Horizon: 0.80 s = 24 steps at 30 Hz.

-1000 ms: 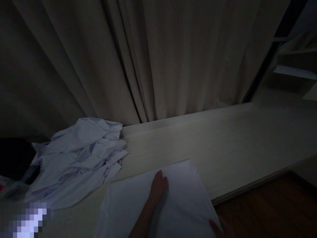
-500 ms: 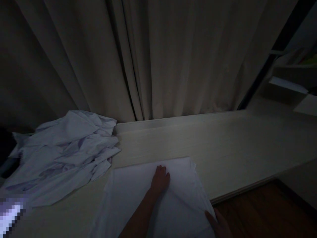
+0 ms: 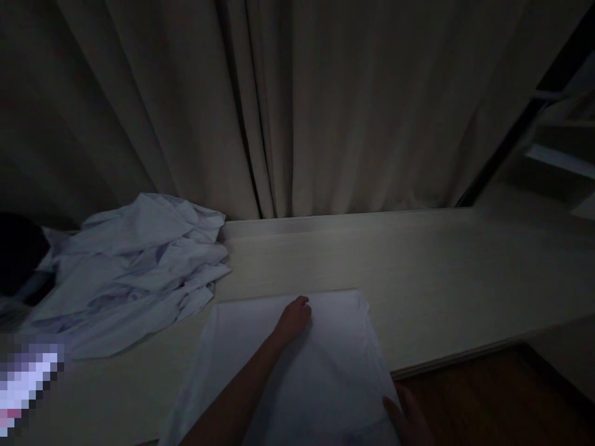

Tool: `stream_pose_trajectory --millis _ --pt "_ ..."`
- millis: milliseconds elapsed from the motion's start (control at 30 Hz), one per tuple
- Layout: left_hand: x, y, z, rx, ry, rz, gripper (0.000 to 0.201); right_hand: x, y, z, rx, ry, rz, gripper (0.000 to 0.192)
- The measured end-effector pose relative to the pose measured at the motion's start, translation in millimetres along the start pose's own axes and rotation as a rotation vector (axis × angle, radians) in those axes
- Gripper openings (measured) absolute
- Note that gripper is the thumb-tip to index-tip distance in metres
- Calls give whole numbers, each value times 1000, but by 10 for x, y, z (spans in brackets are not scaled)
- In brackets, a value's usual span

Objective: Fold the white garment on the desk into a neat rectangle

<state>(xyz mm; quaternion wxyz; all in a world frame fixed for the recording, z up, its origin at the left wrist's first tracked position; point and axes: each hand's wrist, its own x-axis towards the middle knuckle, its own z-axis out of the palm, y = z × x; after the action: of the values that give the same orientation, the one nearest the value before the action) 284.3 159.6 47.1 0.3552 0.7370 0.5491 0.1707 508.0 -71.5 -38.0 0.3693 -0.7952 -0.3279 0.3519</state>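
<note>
Since a second ago our left hand (image 3: pixel 294 319) has slid up toward the far edge of the flat white folded cloth (image 3: pixel 297 371), fingers now curled, pressing on it. The cloth lies on the pale wooden table (image 3: pixel 441 279). Our right hand (image 3: pixel 409 421) rests at the cloth's right edge; can't tell its grip. A crumpled white shirt pile (image 3: pixel 134 272) sits left of the cloth.

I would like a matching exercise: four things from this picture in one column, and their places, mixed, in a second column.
1. left hand
2. right hand
3. crumpled clothes
4. curtain

a. hanging behind the table
b. heaped on the table's left part
c. at the right edge of the flat white cloth
d. resting on the flat white cloth, near its far edge

Pairs: 1-d, 2-c, 3-b, 4-a
</note>
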Motion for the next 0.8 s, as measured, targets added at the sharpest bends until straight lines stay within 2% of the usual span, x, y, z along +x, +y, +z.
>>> stream_pose_trajectory --millis 67,133,233,300,367,433,567,700,800 --pt "-313 -74 -146 -30 -34 48 31 -36 46 -49 4 6 3 72" --pt "-754 -273 -255 -10 -52 70 26 -64 100 -86 -63 33 -60 67" --pt "-1475 -798 -287 354 -25 156 23 -103 155 -55 -246 44 -304 51" --pt "-1853 -1181 -237 531 62 179 30 -142 148 34 -346 -59 -469 45" --pt "-2089 -1457 -167 623 105 269 37 -186 121 151 -456 -185 -585 43" --pt "-2195 -1577 -99 662 125 313 45 -218 111 267 -583 -245 -666 48" --pt "-2202 -1560 19 729 100 373 57 -231 231 457 -754 -236 -759 57" --pt "-2171 -1579 133 802 88 390 66 -307 393 635 -723 -193 -883 42" --pt "-2169 -1609 198 784 83 359 69 -380 369 695 -648 -136 -917 36"
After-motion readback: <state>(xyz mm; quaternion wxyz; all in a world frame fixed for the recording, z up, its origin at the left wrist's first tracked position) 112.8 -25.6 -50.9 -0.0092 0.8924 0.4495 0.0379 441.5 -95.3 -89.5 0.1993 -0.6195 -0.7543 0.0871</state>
